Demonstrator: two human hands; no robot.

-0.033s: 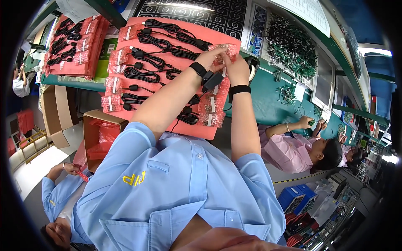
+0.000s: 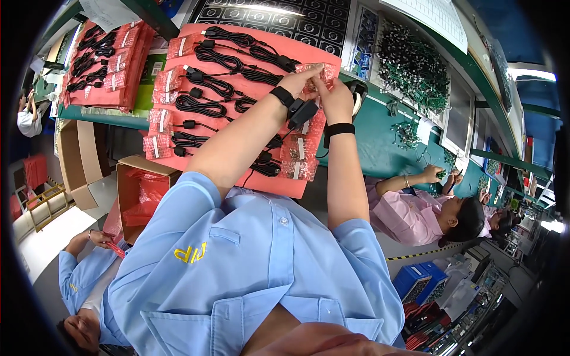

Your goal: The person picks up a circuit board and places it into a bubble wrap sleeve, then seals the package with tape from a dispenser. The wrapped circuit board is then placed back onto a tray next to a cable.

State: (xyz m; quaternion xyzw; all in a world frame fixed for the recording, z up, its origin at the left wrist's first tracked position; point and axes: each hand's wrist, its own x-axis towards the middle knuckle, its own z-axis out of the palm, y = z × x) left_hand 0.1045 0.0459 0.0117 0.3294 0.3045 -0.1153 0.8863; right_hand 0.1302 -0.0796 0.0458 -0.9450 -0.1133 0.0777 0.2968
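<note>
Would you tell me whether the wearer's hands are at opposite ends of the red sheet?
No, the left hand and right hand are together at a bubble-wrap packet near the far right corner of the red sheet.

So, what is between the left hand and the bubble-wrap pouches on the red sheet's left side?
The head view shows coiled black cables between the left hand and those pouches.

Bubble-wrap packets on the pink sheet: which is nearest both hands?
The bubble-wrap packet near the far right corner of the pink sheet: left hand and right hand meet there, while other packets lie along the left edge or lower right.
</note>
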